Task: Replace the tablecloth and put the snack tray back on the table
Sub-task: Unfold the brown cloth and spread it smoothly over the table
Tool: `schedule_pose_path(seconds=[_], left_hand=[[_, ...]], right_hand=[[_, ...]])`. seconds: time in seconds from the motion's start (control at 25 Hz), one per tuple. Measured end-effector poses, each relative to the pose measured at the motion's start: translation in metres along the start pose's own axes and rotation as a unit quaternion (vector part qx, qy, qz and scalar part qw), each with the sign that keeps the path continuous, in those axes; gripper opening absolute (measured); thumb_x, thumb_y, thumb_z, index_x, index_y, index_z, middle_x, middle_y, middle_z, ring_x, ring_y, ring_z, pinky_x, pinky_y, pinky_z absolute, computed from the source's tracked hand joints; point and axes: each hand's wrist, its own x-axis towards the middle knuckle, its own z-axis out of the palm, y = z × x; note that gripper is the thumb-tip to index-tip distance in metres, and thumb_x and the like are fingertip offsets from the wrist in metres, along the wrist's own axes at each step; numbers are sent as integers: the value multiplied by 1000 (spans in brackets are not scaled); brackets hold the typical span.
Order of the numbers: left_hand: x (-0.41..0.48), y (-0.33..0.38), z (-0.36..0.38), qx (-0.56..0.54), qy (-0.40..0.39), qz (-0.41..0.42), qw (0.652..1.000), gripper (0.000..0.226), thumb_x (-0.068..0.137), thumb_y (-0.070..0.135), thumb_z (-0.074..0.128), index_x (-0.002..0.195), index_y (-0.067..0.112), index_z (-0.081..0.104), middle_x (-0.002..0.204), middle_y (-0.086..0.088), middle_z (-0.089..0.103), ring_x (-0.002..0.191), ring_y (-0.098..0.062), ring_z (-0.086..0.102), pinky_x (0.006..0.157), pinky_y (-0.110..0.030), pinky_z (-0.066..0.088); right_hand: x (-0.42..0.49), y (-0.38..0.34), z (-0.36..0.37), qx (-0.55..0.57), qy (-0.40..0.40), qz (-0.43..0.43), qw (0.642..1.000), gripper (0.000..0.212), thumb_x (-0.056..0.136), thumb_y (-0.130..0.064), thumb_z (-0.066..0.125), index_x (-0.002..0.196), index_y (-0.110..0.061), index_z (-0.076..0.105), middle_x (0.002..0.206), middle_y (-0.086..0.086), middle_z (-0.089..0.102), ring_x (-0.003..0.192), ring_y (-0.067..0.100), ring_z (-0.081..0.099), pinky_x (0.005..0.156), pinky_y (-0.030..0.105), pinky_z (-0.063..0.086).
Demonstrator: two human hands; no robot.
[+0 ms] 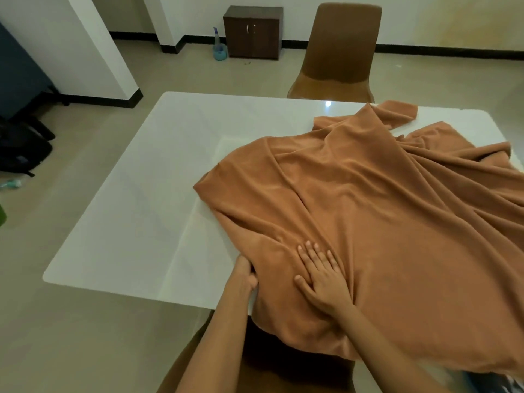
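An orange-brown tablecloth [368,211] lies rumpled over the right half of a glossy white table [136,199]; its near edge hangs over the table's front. My left hand [245,276] grips the cloth's left edge near the front of the table, fingers tucked into the fabric. Just to the right, my right hand [320,273] lies flat on the cloth with fingers spread. The snack tray is not in view.
A brown chair [337,49] stands at the table's far side, and another brown chair seat [198,350] is just below my arms. A dark wooden cabinet [252,32] and a spray bottle [219,46] stand by the far wall. A black bag [22,148] lies on the floor at left.
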Motion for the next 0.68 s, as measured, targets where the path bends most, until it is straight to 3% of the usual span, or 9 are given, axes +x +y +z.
schedule_pose_path(seconds=[0.16,0.2,0.24,0.32,0.36,0.44,0.56,0.64,0.68], left_hand=[[2,10,44,126,-20,-23,992,38,94,33,55,114,2,63,97,-17,71,86,-27,66,62,-36,55],[4,15,50,60,26,-18,998,35,94,28,55,116,3,63,101,-15,71,83,-24,66,61,-34,56],[5,27,39,-44,62,26,997,30,94,23,53,115,5,65,107,-12,70,81,-20,65,62,-32,56],[8,53,22,18,178,155,972,19,91,23,59,100,8,67,107,-10,68,75,-19,62,64,-30,53],[4,67,14,63,239,215,945,17,87,26,65,92,9,67,102,-10,68,74,-19,62,64,-30,51],[2,98,-30,13,320,295,900,7,83,17,67,84,11,65,96,-10,68,86,-25,66,70,-26,47],[-16,114,-80,66,474,403,781,9,87,8,54,96,10,52,99,-13,56,93,-31,59,74,-30,43],[-19,105,-103,185,479,406,756,25,87,12,57,109,5,48,107,-16,52,96,-35,54,81,-43,45],[-17,101,-111,266,466,415,735,31,86,12,58,113,3,47,113,-19,52,101,-38,53,84,-48,44]], right_hand=[[1,-3,-3,11,3,-2,1000,69,93,-59,15,152,-29,-2,159,-13,-2,147,3,-5,120,33,-1],[3,-2,-2,11,4,1,1000,66,94,-57,16,152,-30,-2,159,-14,-2,147,3,-4,120,32,-1],[3,-1,-2,12,9,8,1000,63,95,-53,17,152,-31,-1,158,-14,-2,147,3,-2,120,31,0],[5,2,-2,15,17,31,999,58,97,-47,16,151,-32,2,158,-15,-1,147,3,2,120,30,0],[7,4,-2,14,17,40,999,57,97,-45,14,151,-32,5,158,-15,-1,147,4,2,120,30,1],[10,6,-1,19,26,45,998,58,96,-45,14,152,-30,11,157,-13,3,147,6,5,120,30,3],[9,5,-2,21,61,68,996,57,94,-41,29,146,-20,37,154,0,32,142,19,31,116,38,22],[13,-1,-10,-2,116,100,988,52,89,-42,34,117,-12,64,119,12,64,111,34,60,92,44,45],[21,-6,-17,-6,149,114,982,46,88,-42,34,99,-12,67,99,11,67,92,35,63,80,43,46]])
